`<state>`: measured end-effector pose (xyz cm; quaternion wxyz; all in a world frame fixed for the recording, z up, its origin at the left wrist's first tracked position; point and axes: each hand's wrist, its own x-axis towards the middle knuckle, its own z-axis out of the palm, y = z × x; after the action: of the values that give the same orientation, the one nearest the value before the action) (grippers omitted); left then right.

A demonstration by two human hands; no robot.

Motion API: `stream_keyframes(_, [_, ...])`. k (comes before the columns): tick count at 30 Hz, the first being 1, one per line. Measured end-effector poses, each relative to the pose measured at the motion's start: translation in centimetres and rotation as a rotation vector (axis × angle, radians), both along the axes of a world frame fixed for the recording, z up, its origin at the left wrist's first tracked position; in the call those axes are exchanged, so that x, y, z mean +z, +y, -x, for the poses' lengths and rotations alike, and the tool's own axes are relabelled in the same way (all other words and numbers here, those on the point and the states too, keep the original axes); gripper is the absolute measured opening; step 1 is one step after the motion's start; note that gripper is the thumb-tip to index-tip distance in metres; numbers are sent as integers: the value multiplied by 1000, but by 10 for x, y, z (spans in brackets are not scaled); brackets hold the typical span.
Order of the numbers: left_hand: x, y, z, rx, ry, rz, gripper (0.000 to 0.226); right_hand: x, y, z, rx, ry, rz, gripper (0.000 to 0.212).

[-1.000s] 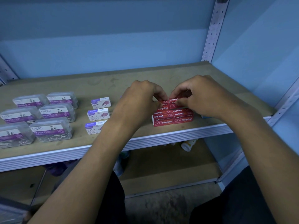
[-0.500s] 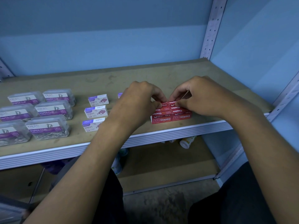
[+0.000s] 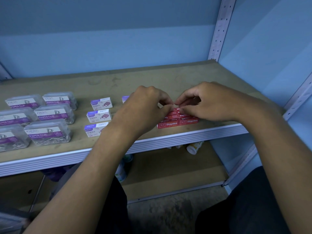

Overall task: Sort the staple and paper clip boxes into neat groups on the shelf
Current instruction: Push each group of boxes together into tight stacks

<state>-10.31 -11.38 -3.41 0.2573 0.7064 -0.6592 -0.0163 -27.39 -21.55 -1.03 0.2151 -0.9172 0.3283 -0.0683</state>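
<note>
Barely moved since the earlier frames: both hands still bunched over the red staple boxes (image 3: 177, 121), fingertips now meeting just above the block's far edge.
Red staple boxes packed in a tight block near the shelf (image 3: 168, 76) front edge, right of centre; long axes left-right, front two labels reading toward the viewer, "Staples" upright. Rear rows printed the other way round, partly covered by fingers; count of rows unclear.
Left hand (image 3: 145, 107) curled, thumb and forefinger pinching at the far red box; right hand (image 3: 207, 102) curled likewise, fingertips on the same spot. Both grips narrow, on the red boxes; exact box held hard to tell.
Left of that, white-purple staple boxes (image 3: 99, 116) in a column of three, long axes left-right, front one partly hidden by the left forearm. Sliver of a fourth (image 3: 125, 99) behind the left hand, mostly hidden.
Further left, clear paper clip boxes (image 3: 54, 114) in two columns, purple labels facing up; left column cut off by the frame edge.
Below the shelf, bottle (image 3: 194, 147) lying on the lower board, mostly hidden.
</note>
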Motion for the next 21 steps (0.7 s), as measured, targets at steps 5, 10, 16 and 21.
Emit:
stream_keyframes(5, [3,4,-1,-10,-27,-76,46,6,7,5,36,110,-21,63])
stream_keyframes(10, [4,6,3,-38,-54,-124,48,3,4,1,5,103,21,50])
stream_keyframes(16, [4,3,5,-28,-62,-109,38,2,4,-1,-12,103,22,45])
stream_keyframes(21, [5,3,4,-30,-49,-116,42,2,4,-3,-6,126,37,47])
